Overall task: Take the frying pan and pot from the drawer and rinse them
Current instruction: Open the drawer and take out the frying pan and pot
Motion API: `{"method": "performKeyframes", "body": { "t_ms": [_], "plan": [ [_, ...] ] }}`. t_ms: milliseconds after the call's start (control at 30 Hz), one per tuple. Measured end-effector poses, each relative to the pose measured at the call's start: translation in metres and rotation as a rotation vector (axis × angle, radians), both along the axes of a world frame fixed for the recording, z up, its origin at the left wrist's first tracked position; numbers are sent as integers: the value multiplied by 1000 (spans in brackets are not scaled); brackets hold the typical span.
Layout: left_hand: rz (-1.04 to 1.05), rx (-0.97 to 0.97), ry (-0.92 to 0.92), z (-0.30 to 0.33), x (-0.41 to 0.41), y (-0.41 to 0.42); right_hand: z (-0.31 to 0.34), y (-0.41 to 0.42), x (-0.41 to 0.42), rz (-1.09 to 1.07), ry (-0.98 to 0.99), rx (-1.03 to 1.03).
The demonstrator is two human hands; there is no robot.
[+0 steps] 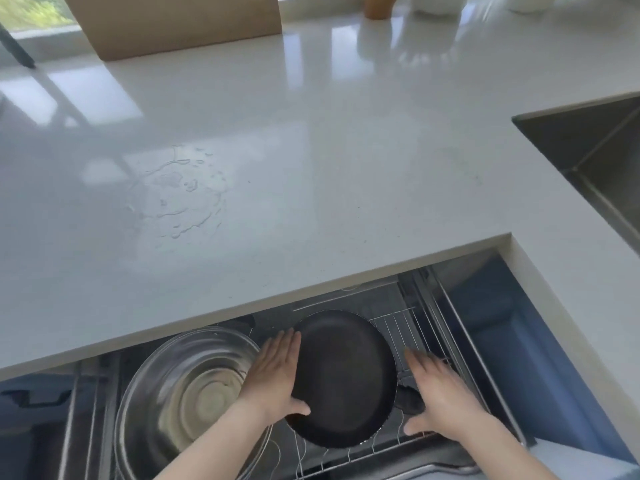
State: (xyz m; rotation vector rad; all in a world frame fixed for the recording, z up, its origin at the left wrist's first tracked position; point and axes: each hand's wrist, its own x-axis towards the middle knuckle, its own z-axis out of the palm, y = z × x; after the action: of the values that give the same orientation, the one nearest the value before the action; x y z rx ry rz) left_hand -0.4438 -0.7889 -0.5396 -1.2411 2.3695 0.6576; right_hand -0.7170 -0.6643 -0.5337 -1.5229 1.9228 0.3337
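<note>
A black frying pan (346, 372) lies in the wire rack (398, 327) of the open drawer under the counter edge. My left hand (277, 372) presses flat against the pan's left rim, with the thumb hooked over the rim. On the other side, my right hand (440, 396) hovers with its fingers apart just right of the pan, above the stubby black handle (408, 401); whether it touches anything I cannot tell. A shiny steel pot (187, 393) sits to the left of the pan in the same drawer.
The white counter (311, 150) overhangs the drawer's back half and carries a water puddle (176, 192). A steel sink (595, 157) opens at the right. A cardboard box (173, 22) and some jars stand at the far edge.
</note>
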Motion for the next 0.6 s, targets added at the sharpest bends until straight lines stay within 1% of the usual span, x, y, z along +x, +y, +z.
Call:
{"method": "performKeyframes", "body": {
  "t_ms": [100, 200, 433, 600],
  "plan": [
    [-18, 49, 25, -16, -5, -13, -16, -3, -5, -18, -35, 27],
    [6, 93, 18, -22, 0, -18, -25, -5, -6, -21, -73, 51],
    [-3, 81, -80, -23, 23, -27, -30, -12, 2, -10, -132, 23],
    [-11, 71, -155, -29, 33, -36, -38, -17, 11, -15, -91, 42]
  ]
}}
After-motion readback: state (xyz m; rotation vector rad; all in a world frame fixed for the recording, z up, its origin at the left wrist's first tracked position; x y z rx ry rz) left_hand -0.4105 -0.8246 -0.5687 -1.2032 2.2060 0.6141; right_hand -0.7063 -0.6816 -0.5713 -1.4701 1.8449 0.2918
